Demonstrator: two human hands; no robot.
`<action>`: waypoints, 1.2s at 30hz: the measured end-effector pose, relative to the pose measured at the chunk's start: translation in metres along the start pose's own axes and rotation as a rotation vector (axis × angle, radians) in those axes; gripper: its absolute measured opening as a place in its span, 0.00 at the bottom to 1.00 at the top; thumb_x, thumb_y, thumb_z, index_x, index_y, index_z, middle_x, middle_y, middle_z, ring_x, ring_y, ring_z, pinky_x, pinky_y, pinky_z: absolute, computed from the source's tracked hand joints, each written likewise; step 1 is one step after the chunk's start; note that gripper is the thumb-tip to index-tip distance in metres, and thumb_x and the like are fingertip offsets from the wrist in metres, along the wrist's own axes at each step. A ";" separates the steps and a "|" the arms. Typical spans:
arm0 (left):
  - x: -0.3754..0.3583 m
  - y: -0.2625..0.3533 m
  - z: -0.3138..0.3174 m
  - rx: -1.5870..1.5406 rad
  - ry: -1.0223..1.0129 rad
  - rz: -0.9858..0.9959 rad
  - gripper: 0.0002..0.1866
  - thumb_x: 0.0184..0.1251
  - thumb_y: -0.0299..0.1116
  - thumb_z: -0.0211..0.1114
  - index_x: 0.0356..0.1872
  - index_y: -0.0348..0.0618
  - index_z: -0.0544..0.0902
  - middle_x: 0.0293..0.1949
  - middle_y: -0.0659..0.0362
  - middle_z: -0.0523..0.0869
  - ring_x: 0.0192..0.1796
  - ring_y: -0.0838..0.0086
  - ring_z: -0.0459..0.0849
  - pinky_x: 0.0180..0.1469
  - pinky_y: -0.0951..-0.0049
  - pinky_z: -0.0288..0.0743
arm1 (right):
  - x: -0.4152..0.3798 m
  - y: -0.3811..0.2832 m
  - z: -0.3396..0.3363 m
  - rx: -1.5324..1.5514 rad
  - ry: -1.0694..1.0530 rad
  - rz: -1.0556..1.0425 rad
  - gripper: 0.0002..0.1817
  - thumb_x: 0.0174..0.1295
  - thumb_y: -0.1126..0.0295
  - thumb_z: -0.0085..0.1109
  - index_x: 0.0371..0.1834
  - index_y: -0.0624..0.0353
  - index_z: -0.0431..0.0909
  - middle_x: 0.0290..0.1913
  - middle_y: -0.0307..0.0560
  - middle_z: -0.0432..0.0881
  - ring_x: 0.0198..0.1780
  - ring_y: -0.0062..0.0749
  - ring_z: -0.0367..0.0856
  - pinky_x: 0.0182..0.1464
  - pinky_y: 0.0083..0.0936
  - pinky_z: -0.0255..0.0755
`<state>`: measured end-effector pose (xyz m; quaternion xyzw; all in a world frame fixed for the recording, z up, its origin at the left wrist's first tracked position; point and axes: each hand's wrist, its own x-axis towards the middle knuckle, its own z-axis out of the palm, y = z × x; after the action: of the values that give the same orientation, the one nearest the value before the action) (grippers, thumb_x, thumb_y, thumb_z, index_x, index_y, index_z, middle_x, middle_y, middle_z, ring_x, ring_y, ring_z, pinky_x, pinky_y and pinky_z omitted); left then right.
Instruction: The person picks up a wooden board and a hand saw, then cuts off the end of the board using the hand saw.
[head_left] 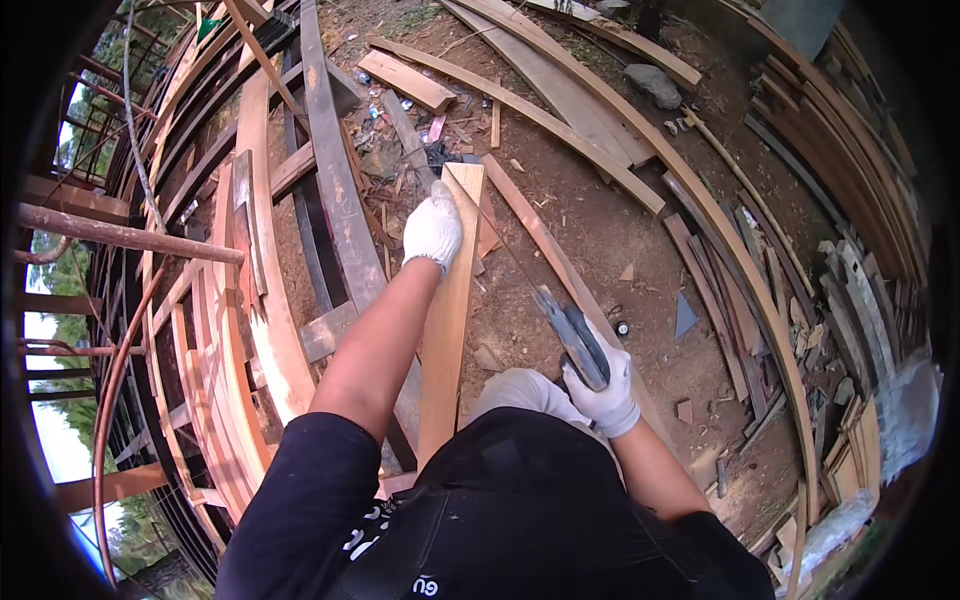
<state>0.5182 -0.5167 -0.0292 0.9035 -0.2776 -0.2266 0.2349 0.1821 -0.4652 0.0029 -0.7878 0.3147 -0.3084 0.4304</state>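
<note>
A long pale wooden plank (pixel 452 310) runs from my body away toward the pile of offcuts. My left hand (pixel 433 236), in a white knitted glove, grips the plank's left edge near its far end. In my right hand (pixel 603 388), also gloved in white, is the dark grey handle of a handsaw (pixel 572 340). The thin saw blade slants up and left from that handle, its tip reaching the plank's far end. My gloved right fingers wrap round the handle, and part of it is hidden by them.
Stacked boards and a dark beam (pixel 340 160) stand along the left, beside a rusty pipe (pixel 130 232). A narrow board (pixel 540 235) lies right of the plank. Long boards (pixel 560 100) and a rock (pixel 653 86) lie ahead, with more timber piled (pixel 840 140) at right.
</note>
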 end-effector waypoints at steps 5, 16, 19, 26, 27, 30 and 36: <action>0.001 -0.005 -0.003 0.052 0.011 0.084 0.40 0.86 0.56 0.30 0.56 0.30 0.84 0.53 0.31 0.86 0.59 0.35 0.84 0.66 0.44 0.74 | 0.039 0.001 0.023 0.050 0.013 -0.027 0.34 0.57 0.75 0.65 0.71 0.67 0.77 0.61 0.64 0.87 0.61 0.51 0.89 0.65 0.36 0.79; 0.015 -0.028 0.015 -0.040 0.057 0.138 0.40 0.87 0.56 0.31 0.48 0.31 0.88 0.50 0.32 0.87 0.58 0.36 0.84 0.65 0.44 0.75 | -0.011 -0.015 -0.004 0.076 -0.016 0.170 0.35 0.58 0.77 0.62 0.74 0.72 0.73 0.63 0.67 0.85 0.64 0.50 0.87 0.65 0.34 0.79; 0.006 -0.015 -0.002 -0.043 0.032 0.087 0.39 0.87 0.54 0.32 0.47 0.30 0.87 0.49 0.32 0.88 0.56 0.36 0.85 0.64 0.43 0.75 | 0.018 -0.004 0.019 0.047 -0.018 0.119 0.34 0.59 0.76 0.62 0.73 0.69 0.74 0.62 0.68 0.85 0.64 0.49 0.87 0.65 0.35 0.79; -0.005 -0.016 -0.011 -0.062 0.058 0.143 0.38 0.86 0.54 0.33 0.50 0.30 0.86 0.51 0.32 0.88 0.58 0.36 0.85 0.66 0.45 0.75 | 0.175 0.003 0.095 0.064 0.013 0.023 0.30 0.60 0.72 0.70 0.68 0.68 0.78 0.58 0.62 0.88 0.61 0.45 0.88 0.64 0.34 0.79; -0.006 -0.010 -0.011 -0.068 0.021 0.082 0.38 0.86 0.55 0.33 0.53 0.33 0.86 0.53 0.34 0.88 0.60 0.39 0.85 0.66 0.46 0.76 | 0.142 0.004 0.078 0.010 0.037 0.007 0.32 0.60 0.72 0.70 0.69 0.68 0.77 0.59 0.61 0.88 0.62 0.44 0.88 0.65 0.35 0.78; 0.003 -0.014 -0.007 -0.063 -0.040 0.044 0.37 0.86 0.55 0.33 0.53 0.33 0.86 0.54 0.33 0.87 0.60 0.39 0.86 0.66 0.46 0.76 | 0.029 -0.032 0.004 0.015 -0.045 0.027 0.34 0.60 0.76 0.61 0.74 0.72 0.72 0.67 0.66 0.83 0.69 0.46 0.84 0.71 0.34 0.73; 0.015 -0.032 0.018 -0.031 0.032 0.150 0.35 0.86 0.52 0.34 0.52 0.30 0.84 0.49 0.30 0.87 0.55 0.34 0.86 0.61 0.41 0.77 | 0.101 0.004 0.052 -0.030 -0.058 -0.007 0.35 0.59 0.74 0.65 0.73 0.69 0.73 0.62 0.65 0.86 0.64 0.45 0.88 0.66 0.36 0.78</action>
<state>0.5327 -0.5076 -0.0653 0.8798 -0.3374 -0.1984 0.2698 0.2829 -0.5187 -0.0013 -0.8038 0.3039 -0.2823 0.4264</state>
